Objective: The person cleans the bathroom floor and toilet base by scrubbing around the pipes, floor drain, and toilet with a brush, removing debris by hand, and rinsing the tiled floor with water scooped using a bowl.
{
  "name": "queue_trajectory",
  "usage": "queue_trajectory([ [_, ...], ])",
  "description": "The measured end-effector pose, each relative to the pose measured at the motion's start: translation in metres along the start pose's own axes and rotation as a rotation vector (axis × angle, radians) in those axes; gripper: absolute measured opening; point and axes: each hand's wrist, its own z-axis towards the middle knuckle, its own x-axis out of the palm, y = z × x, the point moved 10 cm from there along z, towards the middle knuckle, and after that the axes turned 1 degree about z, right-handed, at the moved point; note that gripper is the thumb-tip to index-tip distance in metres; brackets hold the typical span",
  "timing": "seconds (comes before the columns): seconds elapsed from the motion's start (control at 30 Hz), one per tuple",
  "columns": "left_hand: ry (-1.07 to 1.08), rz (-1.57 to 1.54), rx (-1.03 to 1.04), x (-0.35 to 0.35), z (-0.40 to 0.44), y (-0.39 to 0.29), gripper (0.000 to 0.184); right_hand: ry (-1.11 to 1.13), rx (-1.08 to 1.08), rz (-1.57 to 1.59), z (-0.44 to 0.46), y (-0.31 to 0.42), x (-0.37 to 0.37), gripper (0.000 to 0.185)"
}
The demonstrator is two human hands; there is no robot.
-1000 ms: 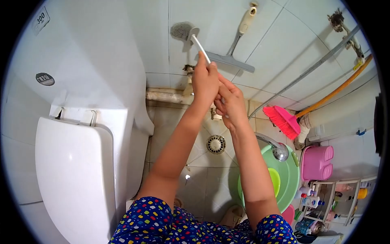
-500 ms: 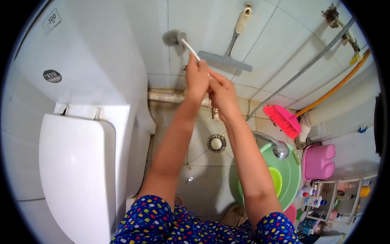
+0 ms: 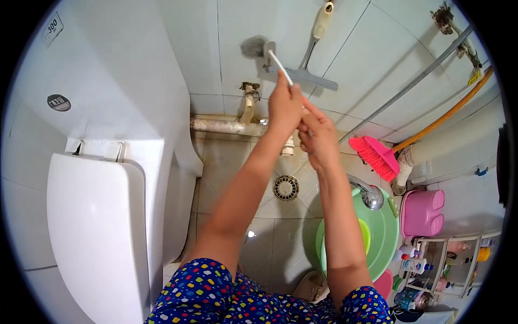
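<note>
A scrub brush with a white handle (image 3: 281, 68) reaches up toward the tiled wall, its fuzzy grey head (image 3: 252, 47) at the wall surface. I cannot tell whether the head is bristle or wire mesh. Fingers of my left hand (image 3: 286, 105) wrap round the handle, nearer the head. My right hand (image 3: 319, 136) is closed just below and to the right, at the handle's lower end, which the fingers mostly hide. A grey squeegee (image 3: 310, 77) hangs on the wall behind the brush, close to its head.
A white toilet (image 3: 100, 227) stands at left. Pipework (image 3: 226, 126) runs along the wall base above a floor drain (image 3: 286, 187). At right are a pink broom (image 3: 377, 156), a green basin (image 3: 386, 237) with a shower head (image 3: 372, 198), a pink stool (image 3: 423, 213) and a bottle rack (image 3: 445, 264).
Both hands and the brush have shifted right in view, and the brush head now sits closer to the squeegee. The camera view has also shifted slightly. Both hands keep their grip.
</note>
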Motion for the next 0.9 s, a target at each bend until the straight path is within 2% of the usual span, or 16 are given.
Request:
queue_trajectory([
  [0.07, -0.016, 0.142, 0.045, 0.009, -0.001, -0.009, 0.049, 0.006, 0.005, 0.023, -0.001, 0.006, -0.004, 0.037],
  [0.2, 0.027, 0.098, -0.028, -0.012, 0.003, -0.011, 0.042, 0.01, 0.021, -0.058, 0.002, 0.009, 0.014, 0.039],
  [0.23, -0.052, 0.042, 0.022, -0.025, 0.006, -0.013, 0.033, 0.046, 0.027, -0.066, 0.004, 0.007, 0.026, 0.039],
  [0.33, -0.074, -0.068, -0.026, -0.059, 0.018, -0.003, 0.03, 0.112, 0.043, -0.05, 0.016, -0.004, 0.053, 0.038],
  [0.37, -0.013, -0.099, -0.038, -0.059, 0.02, -0.002, 0.032, 0.094, 0.045, -0.055, 0.016, -0.007, 0.057, 0.038],
  [0.47, -0.008, -0.045, -0.028, -0.043, 0.012, -0.001, 0.031, 0.017, 0.025, -0.07, 0.007, -0.008, 0.042, 0.038],
  [0.5, 0.011, 0.02, 0.02, -0.03, 0.008, -0.004, 0.041, -0.041, 0.004, -0.083, 0.004, -0.006, 0.029, 0.038],
  [0.67, 0.067, 0.11, -0.016, -0.02, 0.006, -0.009, 0.047, -0.016, -0.023, 0.016, 0.003, -0.002, 0.025, 0.038],
  [0.73, -0.058, 0.113, -0.025, -0.051, 0.014, -0.003, 0.046, 0.106, 0.026, -0.012, 0.013, -0.007, 0.05, 0.038],
  [0.77, -0.05, 0.124, -0.022, -0.06, 0.02, 0.001, 0.046, 0.156, 0.048, -0.025, 0.023, -0.012, 0.064, 0.038],
  [0.83, -0.171, -0.116, -0.048, -0.093, 0.026, 0.016, 0.04, 0.155, 0.057, -0.028, 0.03, -0.024, 0.079, 0.039],
  [0.9, -0.182, -0.127, 0.009, -0.103, 0.018, 0.028, 0.041, 0.13, 0.053, -0.046, 0.028, -0.039, 0.084, 0.036],
])
